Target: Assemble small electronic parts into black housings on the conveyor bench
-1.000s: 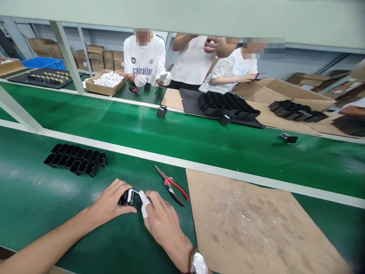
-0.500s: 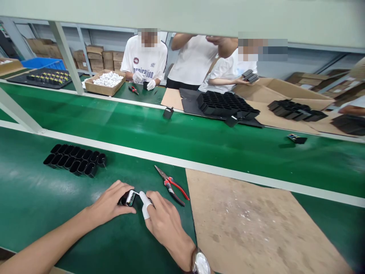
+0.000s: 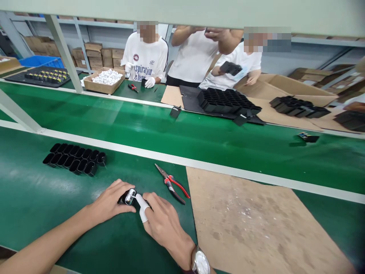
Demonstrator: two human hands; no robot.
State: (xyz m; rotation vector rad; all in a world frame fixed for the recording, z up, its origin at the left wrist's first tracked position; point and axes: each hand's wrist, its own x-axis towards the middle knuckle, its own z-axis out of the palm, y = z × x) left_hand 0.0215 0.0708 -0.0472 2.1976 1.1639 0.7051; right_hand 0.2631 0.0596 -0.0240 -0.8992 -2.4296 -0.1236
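Observation:
My left hand (image 3: pixel 110 203) is curled round a small black housing (image 3: pixel 127 198) with a pale insert showing at its end, holding it down on the green mat. My right hand (image 3: pixel 162 222), thumb in a white finger cot, presses against the insert end of that same housing, fingers bent. A wristwatch sits on my right wrist. Red-handled pliers (image 3: pixel 172 183) lie just right of my hands. A cluster of several empty black housings (image 3: pixel 74 159) stands to the upper left.
A brown cardboard sheet (image 3: pixel 256 224) covers the mat on the right. A green conveyor belt (image 3: pixel 199 133) carries single black parts. Across it three people work beside black trays (image 3: pixel 225 101), cardboard and a box of white parts (image 3: pixel 106 80).
My right thumb has pushed the pale insert further into the housing. The loose parts on the belt have drifted right. A person opposite has lifted a black tray.

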